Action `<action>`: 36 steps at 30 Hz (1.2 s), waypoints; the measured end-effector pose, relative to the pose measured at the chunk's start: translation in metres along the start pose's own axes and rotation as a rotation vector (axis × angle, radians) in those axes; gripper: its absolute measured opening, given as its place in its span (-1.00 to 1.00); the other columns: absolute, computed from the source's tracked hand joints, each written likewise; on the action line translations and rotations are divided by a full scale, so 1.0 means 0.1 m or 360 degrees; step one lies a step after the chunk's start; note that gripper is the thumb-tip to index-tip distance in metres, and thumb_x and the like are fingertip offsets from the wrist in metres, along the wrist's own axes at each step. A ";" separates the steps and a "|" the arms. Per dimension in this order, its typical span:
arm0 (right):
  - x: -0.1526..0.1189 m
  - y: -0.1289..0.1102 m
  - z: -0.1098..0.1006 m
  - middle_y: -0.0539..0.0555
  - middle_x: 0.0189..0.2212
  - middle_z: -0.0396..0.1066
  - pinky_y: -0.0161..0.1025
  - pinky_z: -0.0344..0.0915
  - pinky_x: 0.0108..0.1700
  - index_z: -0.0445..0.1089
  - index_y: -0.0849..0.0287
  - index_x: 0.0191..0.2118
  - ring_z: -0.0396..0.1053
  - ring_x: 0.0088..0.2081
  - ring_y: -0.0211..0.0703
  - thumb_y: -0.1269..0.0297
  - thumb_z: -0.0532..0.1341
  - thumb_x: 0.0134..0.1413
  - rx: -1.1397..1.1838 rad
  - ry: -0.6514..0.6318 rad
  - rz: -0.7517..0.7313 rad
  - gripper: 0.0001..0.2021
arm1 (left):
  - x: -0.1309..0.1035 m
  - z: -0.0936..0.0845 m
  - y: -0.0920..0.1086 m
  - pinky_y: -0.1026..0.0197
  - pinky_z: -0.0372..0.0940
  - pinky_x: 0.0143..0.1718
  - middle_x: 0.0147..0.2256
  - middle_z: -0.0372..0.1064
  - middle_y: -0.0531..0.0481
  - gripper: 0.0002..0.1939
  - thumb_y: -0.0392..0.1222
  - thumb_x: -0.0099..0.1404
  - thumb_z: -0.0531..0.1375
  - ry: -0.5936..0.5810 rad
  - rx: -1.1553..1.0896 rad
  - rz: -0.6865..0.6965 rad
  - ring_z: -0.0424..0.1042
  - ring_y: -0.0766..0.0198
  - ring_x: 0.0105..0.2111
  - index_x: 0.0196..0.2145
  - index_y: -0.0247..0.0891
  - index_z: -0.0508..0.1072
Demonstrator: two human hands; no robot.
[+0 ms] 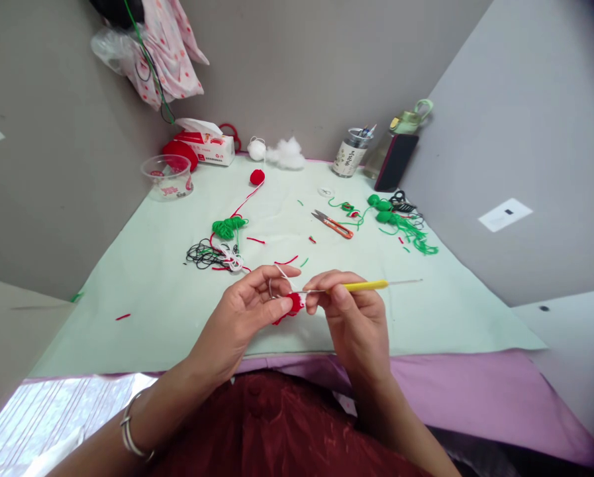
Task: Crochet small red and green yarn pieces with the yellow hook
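Between the thumb and fingers of my left hand (249, 298) is a small red and white crochet piece (295, 305). A strand of white yarn (283, 273) runs over the left forefinger. My right hand (353, 311) grips a crochet hook (366, 286) with a yellow handle; its thin far end sticks out to the right. The hook's other tip meets the white edge of the crochet piece, and the fingers partly hide that spot. Beyond the left hand lie a white yarn bundle (231, 257), tangled black cord (202, 254) and a green yarn bundle (228, 228).
Orange-handled thread snips (334, 225) lie mid-table. Green yarn pieces (410, 232) sit at right. Along the back stand a plastic tub (168, 179), tissue box (210, 149), white stuffing (287, 155), pen cup (350, 156) and phone (396, 162). A red yarn ball (257, 177) rests before them.
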State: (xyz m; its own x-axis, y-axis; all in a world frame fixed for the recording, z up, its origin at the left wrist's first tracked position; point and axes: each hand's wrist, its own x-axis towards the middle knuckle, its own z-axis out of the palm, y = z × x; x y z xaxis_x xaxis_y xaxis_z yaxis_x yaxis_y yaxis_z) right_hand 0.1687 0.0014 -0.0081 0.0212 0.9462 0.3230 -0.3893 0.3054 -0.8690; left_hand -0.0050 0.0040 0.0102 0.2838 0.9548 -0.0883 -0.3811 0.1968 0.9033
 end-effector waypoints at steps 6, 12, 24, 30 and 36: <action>-0.06 -0.04 -0.04 0.04 -0.20 0.66 -0.24 0.58 -0.21 0.61 0.05 -0.12 0.62 -0.29 -0.22 0.25 0.21 0.50 -0.0108 -0.0118 -0.0100 -0.80 | 0.00 -0.02 -0.03 0.25 0.31 -0.17 -0.31 0.43 0.06 -0.74 -0.15 0.33 0.44 -0.0027 0.0045 0.0045 0.36 0.30 -0.28 -0.02 -0.07 0.69; -0.13 -0.10 -0.06 0.05 -0.14 0.63 -0.18 0.55 -0.07 0.55 0.06 -0.01 0.60 -0.16 -0.19 0.41 0.13 0.51 -0.0724 -0.0225 -0.0508 -0.77 | 0.00 -0.03 -0.05 0.30 0.33 -0.18 -0.31 0.42 0.09 -0.77 -0.17 0.36 0.41 0.0017 0.0111 0.0113 0.38 0.34 -0.30 -0.02 -0.05 0.68; -0.21 0.03 -0.06 0.15 -0.03 0.60 -0.09 0.60 -0.08 0.53 -0.03 0.16 0.59 0.00 -0.01 0.50 0.25 0.38 -0.1798 -0.0257 -0.1222 -0.64 | -0.01 0.06 -0.05 0.35 0.40 -0.17 -0.31 0.49 0.07 -0.56 -0.23 0.21 0.53 0.0032 -0.0228 -0.0079 0.48 0.35 -0.27 0.06 -0.09 0.69; -0.12 -0.02 0.00 0.05 -0.28 0.58 -0.13 0.52 -0.21 0.60 0.02 -0.04 0.53 -0.27 -0.13 0.39 0.16 0.47 -0.0827 -0.0002 -0.0620 -0.75 | 0.02 0.01 0.00 0.35 0.38 -0.18 -0.32 0.46 0.08 -0.62 -0.23 0.25 0.48 0.0025 -0.0377 -0.0251 0.43 0.41 -0.34 0.04 -0.11 0.71; -0.06 0.00 0.08 0.03 -0.22 0.62 -0.19 0.52 -0.14 0.62 -0.02 -0.03 0.55 -0.19 -0.16 0.43 0.22 0.45 -0.0792 -0.0100 -0.0544 -0.76 | 0.00 0.08 -0.04 0.36 0.35 -0.09 -0.32 0.51 0.10 -0.61 -0.23 0.23 0.52 0.0081 -0.0195 -0.0023 0.46 0.37 -0.24 0.02 -0.02 0.72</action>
State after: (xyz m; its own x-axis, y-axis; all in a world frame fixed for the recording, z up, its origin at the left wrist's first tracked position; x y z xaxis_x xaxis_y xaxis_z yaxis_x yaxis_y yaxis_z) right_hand 0.1615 -0.0053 -0.0069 0.0090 0.7820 0.6232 0.1074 0.6189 -0.7781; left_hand 0.0036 0.0014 0.0095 0.2462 0.9612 -0.1246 -0.4831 0.2332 0.8439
